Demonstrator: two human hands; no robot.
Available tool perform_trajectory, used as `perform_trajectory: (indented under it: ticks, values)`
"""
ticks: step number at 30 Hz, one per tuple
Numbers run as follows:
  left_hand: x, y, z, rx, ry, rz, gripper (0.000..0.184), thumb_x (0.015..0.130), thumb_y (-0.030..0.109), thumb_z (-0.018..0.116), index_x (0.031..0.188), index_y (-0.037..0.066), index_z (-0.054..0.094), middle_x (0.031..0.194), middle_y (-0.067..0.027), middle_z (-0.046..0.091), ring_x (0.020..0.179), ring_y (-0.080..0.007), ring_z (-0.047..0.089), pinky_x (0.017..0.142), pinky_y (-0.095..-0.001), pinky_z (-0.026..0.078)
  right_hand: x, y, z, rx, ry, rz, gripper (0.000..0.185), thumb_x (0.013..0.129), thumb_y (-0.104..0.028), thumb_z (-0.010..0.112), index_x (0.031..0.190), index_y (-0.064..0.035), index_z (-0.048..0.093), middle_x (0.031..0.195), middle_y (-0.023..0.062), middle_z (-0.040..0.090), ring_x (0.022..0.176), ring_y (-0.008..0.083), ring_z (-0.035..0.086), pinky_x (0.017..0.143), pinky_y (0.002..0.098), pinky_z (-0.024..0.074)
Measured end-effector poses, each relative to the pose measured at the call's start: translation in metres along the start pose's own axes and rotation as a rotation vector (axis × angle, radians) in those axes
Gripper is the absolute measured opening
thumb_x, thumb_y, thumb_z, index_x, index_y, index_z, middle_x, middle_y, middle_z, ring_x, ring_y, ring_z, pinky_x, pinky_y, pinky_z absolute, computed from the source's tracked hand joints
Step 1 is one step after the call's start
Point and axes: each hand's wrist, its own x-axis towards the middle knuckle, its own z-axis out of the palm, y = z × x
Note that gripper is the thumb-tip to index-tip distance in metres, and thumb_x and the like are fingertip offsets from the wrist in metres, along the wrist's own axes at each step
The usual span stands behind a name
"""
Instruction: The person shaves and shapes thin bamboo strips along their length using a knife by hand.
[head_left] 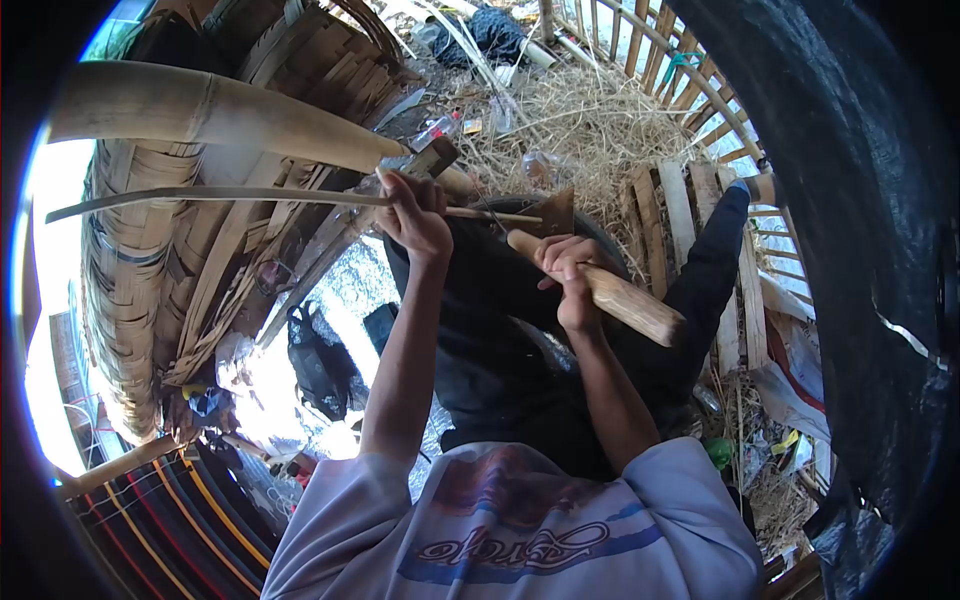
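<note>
My left hand [415, 215] is closed around a long, thin bamboo strip [250, 195]. The strip runs far out to the left, and its short right end [500, 215] sticks out past my fist. My right hand [575, 270] grips a thick, pale wooden handle [635, 305], which slants down to the right. From the handle's upper end a thin, dark blade [493, 212] reaches toward the strip, so it looks like a knife. Whether the blade touches the strip I cannot tell. Both hands are above my dark-trousered lap.
A thick bamboo pole [240, 115] juts in from the left, above woven bamboo panels [150, 290]. Dry shavings [590, 120] cover the ground ahead, with a plastic bottle [437, 130] among them. Black sheeting [850, 250] hangs at right. A black bag [318, 365] lies left of my legs.
</note>
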Motion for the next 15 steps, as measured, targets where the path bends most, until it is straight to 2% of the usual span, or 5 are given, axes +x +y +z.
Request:
perform_trajectory:
  ticks: [2, 5, 8, 11, 15]
  values:
    - [-0.005, 0.000, -0.002, -0.003, -0.010, -0.025, 0.044, 0.099, 0.041, 0.042, 0.066, 0.016, 0.031, 0.047, 0.0077, 0.019, 0.038, -0.0039, 0.015, 0.036, -0.0235, 0.012, -0.004, 0.009, -0.003, -0.025, -0.029, -0.059, 0.024, 0.084, -0.025, 0.058, 0.074, -0.0049, 0.048, 0.073, 0.0067, 0.057, 0.071, 0.0145, 0.057, 0.046, 0.0225, 0.0463]
    - [-0.003, 0.001, 0.000, 0.005, -0.069, -0.015, 0.043, 0.099, 0.042, 0.042, 0.067, 0.015, 0.032, 0.047, 0.0081, 0.019, 0.038, -0.0036, 0.015, 0.036, -0.0236, 0.012, -0.002, 0.001, -0.011, -0.273, -0.063, 0.189, 0.020, 0.081, -0.022, 0.058, 0.075, -0.0049, 0.049, 0.075, 0.0081, 0.056, 0.071, 0.0169, 0.056, 0.046, 0.0232, 0.0468]
    - [-0.008, 0.003, -0.006, -0.034, -0.051, -0.052, 0.041, 0.099, 0.038, 0.043, 0.068, 0.014, 0.032, 0.049, 0.0071, 0.023, 0.039, -0.0024, 0.017, 0.038, -0.0222, 0.013, -0.004, -0.006, -0.007, 0.248, 0.120, 0.094, 0.016, 0.081, -0.017, 0.060, 0.077, -0.0028, 0.053, 0.082, 0.0103, 0.060, 0.068, 0.0091, 0.055, 0.045, 0.0222, 0.0482]
    - [-0.004, 0.001, -0.001, -0.016, -0.009, -0.023, 0.044, 0.100, 0.038, 0.041, 0.065, 0.013, 0.032, 0.048, 0.0066, 0.023, 0.039, -0.0027, 0.016, 0.037, -0.0226, 0.013, -0.014, 0.022, -0.025, -0.176, -0.082, 0.085, 0.016, 0.082, -0.017, 0.059, 0.078, -0.0035, 0.052, 0.083, 0.0103, 0.059, 0.075, 0.0105, 0.056, 0.044, 0.0215, 0.0477]
    - [-0.001, 0.006, -0.005, -0.010, -0.012, -0.013, 0.045, 0.100, 0.040, 0.041, 0.063, 0.015, 0.030, 0.048, 0.0072, 0.021, 0.038, -0.0032, 0.015, 0.037, -0.0236, 0.012, -0.002, 0.012, -0.024, 0.048, 0.095, 0.191, 0.018, 0.087, -0.020, 0.048, 0.079, -0.0040, 0.047, 0.077, 0.0088, 0.055, 0.077, 0.0169, 0.056, 0.046, 0.0229, 0.0474]
